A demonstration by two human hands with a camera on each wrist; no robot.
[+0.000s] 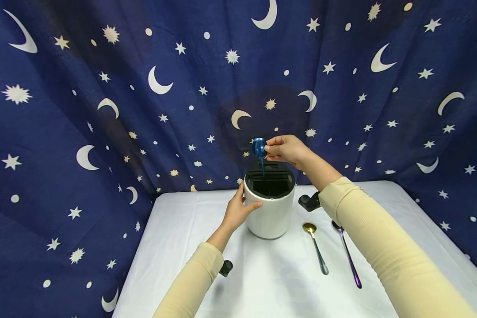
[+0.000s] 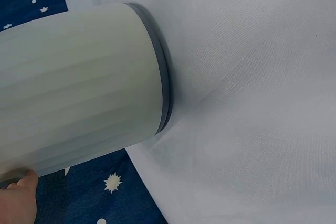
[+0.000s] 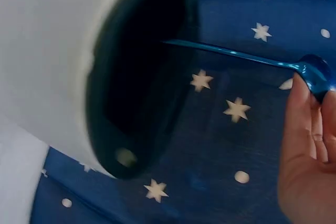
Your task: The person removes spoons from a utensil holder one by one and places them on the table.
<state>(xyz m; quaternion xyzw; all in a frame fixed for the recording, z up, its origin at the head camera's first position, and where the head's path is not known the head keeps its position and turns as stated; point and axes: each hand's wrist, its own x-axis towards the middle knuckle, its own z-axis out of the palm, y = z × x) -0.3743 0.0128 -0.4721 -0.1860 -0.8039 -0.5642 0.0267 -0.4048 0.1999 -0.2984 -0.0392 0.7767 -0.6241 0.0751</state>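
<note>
A white cylindrical utensil holder (image 1: pixel 271 218) with a black slotted top stands upright at the back of the table. My left hand (image 1: pixel 237 211) grips its left side near the rim, thumb across the front and fingers round the side. In the left wrist view only part of that hand (image 2: pixel 20 199) shows, against the holder's wall (image 2: pixel 89 77). My right hand (image 1: pixel 287 150) pinches a blue metal spoon (image 1: pixel 259 147) by its bowl above the holder. The spoon's thin handle (image 3: pixel 231 52) points down into the dark opening, its lower end hidden inside.
Right of the holder, a gold spoon with a greenish handle (image 1: pixel 315 247) and a purple spoon (image 1: pixel 349 260) lie on the white-covered table (image 1: pixel 174 247). Black wrist-camera parts (image 1: pixel 309 202) show beside the sleeves. Behind hangs a dark blue curtain (image 1: pixel 206 79) with moons and stars.
</note>
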